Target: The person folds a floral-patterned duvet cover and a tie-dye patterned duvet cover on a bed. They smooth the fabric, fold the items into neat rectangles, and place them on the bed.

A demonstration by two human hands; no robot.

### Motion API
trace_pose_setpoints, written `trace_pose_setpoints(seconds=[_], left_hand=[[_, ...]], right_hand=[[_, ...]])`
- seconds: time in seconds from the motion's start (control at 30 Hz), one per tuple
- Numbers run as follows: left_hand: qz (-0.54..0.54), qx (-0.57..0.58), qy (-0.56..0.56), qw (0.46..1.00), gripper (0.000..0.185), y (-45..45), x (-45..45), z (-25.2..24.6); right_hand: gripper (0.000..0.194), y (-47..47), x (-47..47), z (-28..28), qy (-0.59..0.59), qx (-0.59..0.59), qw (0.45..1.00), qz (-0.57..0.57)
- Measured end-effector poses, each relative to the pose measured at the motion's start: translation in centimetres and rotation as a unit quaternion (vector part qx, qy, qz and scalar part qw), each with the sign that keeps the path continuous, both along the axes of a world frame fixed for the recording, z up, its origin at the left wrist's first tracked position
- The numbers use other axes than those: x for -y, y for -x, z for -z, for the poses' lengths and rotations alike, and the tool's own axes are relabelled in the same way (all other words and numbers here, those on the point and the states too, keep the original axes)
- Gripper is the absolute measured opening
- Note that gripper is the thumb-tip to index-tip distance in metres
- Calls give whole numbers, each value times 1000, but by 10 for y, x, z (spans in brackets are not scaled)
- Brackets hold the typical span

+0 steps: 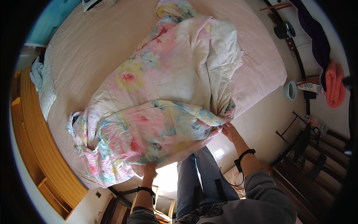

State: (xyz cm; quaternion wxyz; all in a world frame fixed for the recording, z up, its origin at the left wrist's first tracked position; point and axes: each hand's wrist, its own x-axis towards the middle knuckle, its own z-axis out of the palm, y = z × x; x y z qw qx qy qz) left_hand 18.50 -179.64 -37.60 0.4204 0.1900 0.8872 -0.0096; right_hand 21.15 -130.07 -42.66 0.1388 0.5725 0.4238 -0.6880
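Observation:
A floral quilt (139, 117) in pink, yellow and blue lies bunched across a bed with a pale pink sheet (84, 56). Its near part is folded back, and a whitish stretch shows at the upper right. My left hand (150, 170) grips the quilt's near edge, close to my legs. Farther right, my right hand (230, 131) pinches a gathered corner of the same quilt at the bed's side. Between the two hands the edge hangs in a slanting line. The fingertips of my left hand are partly hidden by the cloth.
A wooden headboard (44, 134) borders the bed at left, with a pale pillow (47, 84) against it. On the right are a light blue basin (291, 90), a rolled coral bundle (334, 84) and a dark metal frame (296, 145). A cable hangs by my right wrist.

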Motion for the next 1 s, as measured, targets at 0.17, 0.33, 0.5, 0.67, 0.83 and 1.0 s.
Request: trace_pose_setpoints(seconds=[0.17, 0.33, 0.5, 0.67, 0.83, 1.0], left_hand=[[-132, -4, -203, 970, 62, 77, -60, -24], [-50, -196, -416, 887, 78, 140, -173, -96], [-250, -87, -541, 798, 68, 173, -223, -143], [-482, 156, -583, 635, 45, 174, -203, -173], [-522, 364, -585, 502, 55, 153, -192, -194], [-513, 369, -523, 573, 61, 159, -204, -212]], right_hand=[[29, 99, -27, -4, -11, -208, 936, 283], [30, 159, 84, -124, -511, -278, 808, -90], [41, 147, 118, -229, -415, -424, 647, -480], [60, 157, 61, -184, -133, -248, 920, -273], [64, 199, 70, -110, 474, -148, 867, 42], [49, 230, 17, -111, 366, -313, 860, 168]])
